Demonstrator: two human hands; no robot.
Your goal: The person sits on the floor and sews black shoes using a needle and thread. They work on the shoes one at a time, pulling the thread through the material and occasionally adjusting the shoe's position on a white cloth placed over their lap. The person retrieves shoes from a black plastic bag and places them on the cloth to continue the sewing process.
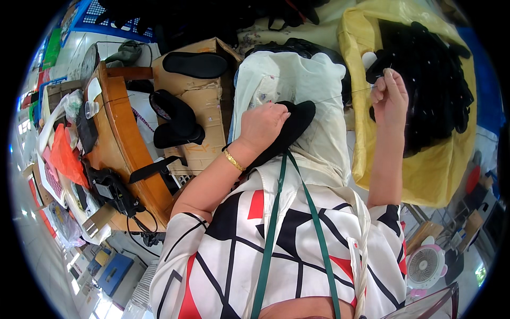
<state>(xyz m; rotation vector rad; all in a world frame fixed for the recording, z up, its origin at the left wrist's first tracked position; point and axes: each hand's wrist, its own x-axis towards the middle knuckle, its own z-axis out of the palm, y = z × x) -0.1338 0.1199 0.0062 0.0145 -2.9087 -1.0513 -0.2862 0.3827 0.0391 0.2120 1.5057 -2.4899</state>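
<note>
My left hand (pixel 263 125) grips a black shoe upper (pixel 291 127) that rests on a pale cloth (pixel 297 85) over my lap. A gold bracelet sits on that wrist. My right hand (pixel 390 95) is raised to the right, fingers pinched on a thin thread (pixel 340 97); I cannot make out a needle. The thread runs taut from the pinched fingers back to the black piece.
A yellow sack (pixel 441 170) full of black shoe pieces lies at the right. At the left, a cardboard box (pixel 204 101) carries black soles, beside a wooden bench (pixel 125 138) with clutter. A small pink fan (pixel 425 266) stands on the floor at the lower right.
</note>
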